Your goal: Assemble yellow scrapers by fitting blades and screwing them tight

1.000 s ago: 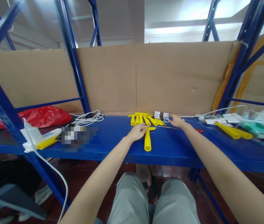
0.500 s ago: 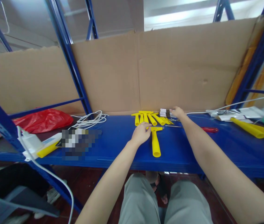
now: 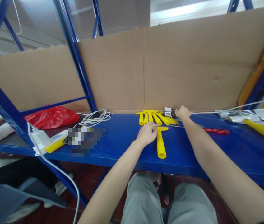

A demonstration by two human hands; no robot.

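Note:
My left hand [image 3: 147, 133] is closed on one end of the crossbar of a yellow T-shaped plastic handle [image 3: 161, 144]. The handle's hollow round end points toward me, near the front of the blue shelf. Farther back, my right hand [image 3: 184, 112] reaches to a stack of small white-and-dark pieces [image 3: 168, 112], its fingers bent at their right end. Whatever lies between those fingers is too small to make out. Several more yellow T-shaped handles [image 3: 150, 117] stand in a row left of the stack. Small flat yellow pieces [image 3: 172, 120] lie fanned out just in front of it.
A red-handled screwdriver [image 3: 217, 131] lies beside my right forearm. Silvery packets [image 3: 248, 115] and another yellow handle [image 3: 263, 130] sit at the right. On the left are a coiled white cable [image 3: 96, 117], a red plastic bag [image 3: 52, 117] and a white power strip [image 3: 59, 137]. Cardboard [image 3: 180, 68] backs the shelf.
The view has shifted a little, so the shelf and its contents appear farther right. My left hand stays on the yellow handle and my right hand stays at the stack of small pieces.

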